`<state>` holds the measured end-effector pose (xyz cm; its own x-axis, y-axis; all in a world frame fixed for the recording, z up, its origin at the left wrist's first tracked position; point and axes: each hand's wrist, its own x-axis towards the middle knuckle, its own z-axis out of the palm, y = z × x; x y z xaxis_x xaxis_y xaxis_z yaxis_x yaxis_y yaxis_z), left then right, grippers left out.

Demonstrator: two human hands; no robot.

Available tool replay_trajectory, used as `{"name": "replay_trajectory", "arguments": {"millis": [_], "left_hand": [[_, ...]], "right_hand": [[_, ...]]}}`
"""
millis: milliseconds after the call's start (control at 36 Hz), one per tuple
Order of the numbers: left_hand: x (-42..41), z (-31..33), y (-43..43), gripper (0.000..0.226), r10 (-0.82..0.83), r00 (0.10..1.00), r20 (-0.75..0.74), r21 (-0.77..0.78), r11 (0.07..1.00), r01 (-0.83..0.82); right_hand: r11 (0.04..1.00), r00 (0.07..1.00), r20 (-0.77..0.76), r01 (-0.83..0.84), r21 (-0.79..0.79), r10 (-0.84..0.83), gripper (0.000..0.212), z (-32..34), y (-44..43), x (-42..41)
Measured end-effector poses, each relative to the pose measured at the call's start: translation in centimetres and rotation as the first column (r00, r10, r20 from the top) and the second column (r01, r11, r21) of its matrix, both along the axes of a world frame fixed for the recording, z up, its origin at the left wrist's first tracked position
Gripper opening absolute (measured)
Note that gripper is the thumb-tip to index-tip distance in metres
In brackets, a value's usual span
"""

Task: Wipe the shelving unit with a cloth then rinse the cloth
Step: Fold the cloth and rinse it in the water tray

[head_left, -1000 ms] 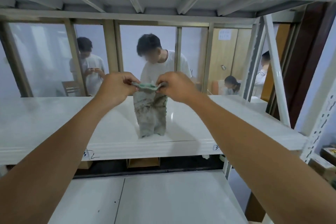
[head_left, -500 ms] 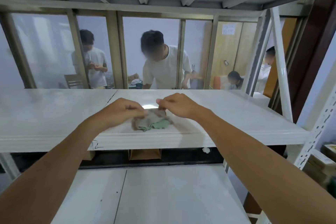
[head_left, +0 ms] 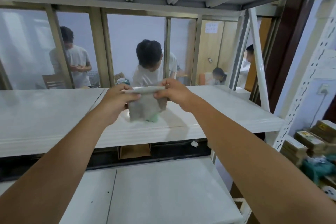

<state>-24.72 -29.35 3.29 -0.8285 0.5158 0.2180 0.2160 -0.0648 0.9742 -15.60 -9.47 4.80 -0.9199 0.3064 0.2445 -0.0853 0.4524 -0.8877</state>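
The left hand point(head_left: 116, 99) and right hand point(head_left: 171, 92) pinch the cloth's point(head_left: 145, 107) top edge, fingers clenched at nine and three o'clock, apparently refolding it above the middle shelf point(head_left: 45, 114).

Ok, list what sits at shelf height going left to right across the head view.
Bare shelf board → left hand → cloth, pinched between both hands and hanging onto the shelf → right hand → white slotted upright → stacked boxes.

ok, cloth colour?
Dirty grey cloth, mint green at the lower edge; head view, pinched by both hands.
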Motion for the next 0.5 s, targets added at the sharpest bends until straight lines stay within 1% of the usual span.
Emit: {"name": "replay_trajectory", "arguments": {"millis": [28,56,83,111,194,222,278,333,417,444,500], "left_hand": [[0.4,0.6,0.1,0.024,-0.05,0.997,0.066,0.108,0.993,0.042],[0.9,1.1,0.4,0.026,-0.093,0.991,0.098,0.179,0.981,0.074],[1.4,1.6,0.8,0.027,-0.12,0.988,0.095,0.203,0.974,0.099],[2.1,2.2,1.3,0.027,-0.138,0.988,0.072,0.195,0.973,0.122],[4.3,3.3,3.7,0.024,-0.237,0.971,0.039,0.177,0.958,0.226],[5.0,3.5,4.7,0.024,-0.284,0.957,0.054,0.184,0.945,0.27],[6.7,3.7,6.9,0.03,-0.356,0.929,0.099,0.195,0.923,0.333],[8.9,3.6,9.4,0.033,-0.401,0.906,0.137,0.194,0.908,0.372],[13.6,2.6,14.1,0.016,-0.515,0.839,0.173,0.164,0.855,0.491],[15.6,2.1,15.7,0.016,-0.558,0.81,0.181,0.164,0.829,0.534],[19.9,1.1,18.8,0.024,-0.615,0.762,0.204,0.181,0.789,0.588]], "right_hand": [[0.997,0.999,-0.032,0.01,-0.076,-0.012,0.032,0.6,0.4,0.7],[0.989,0.998,-0.059,0.019,-0.149,-0.028,0.041,1.1,0.7,1.4],[0.979,0.996,-0.081,0.03,-0.201,-0.047,0.045,1.6,0.9,2.2],[0.972,0.993,-0.099,0.048,-0.229,-0.072,0.045,2.1,1.0,3.1],[0.949,0.976,-0.147,0.114,-0.294,-0.163,0.04,2.8,1.7,6.5],[0.936,0.965,-0.172,0.136,-0.324,-0.2,0.035,2.9,2.0,8.0],[0.917,0.945,-0.207,0.168,-0.362,-0.254,0.021,3.0,2.8,11.2],[0.903,0.919,-0.205,0.252,-0.347,-0.336,0.018,2.5,3.9,14.8],[0.866,0.848,-0.197,0.456,-0.205,-0.492,0.02,1.1,6.3,20.8],[0.841,0.818,-0.197,0.516,-0.161,-0.54,0.02,0.6,7.1,23.0],[0.773,0.746,-0.215,0.627,-0.093,-0.63,0.016,0.0,8.4,27.8]]}}
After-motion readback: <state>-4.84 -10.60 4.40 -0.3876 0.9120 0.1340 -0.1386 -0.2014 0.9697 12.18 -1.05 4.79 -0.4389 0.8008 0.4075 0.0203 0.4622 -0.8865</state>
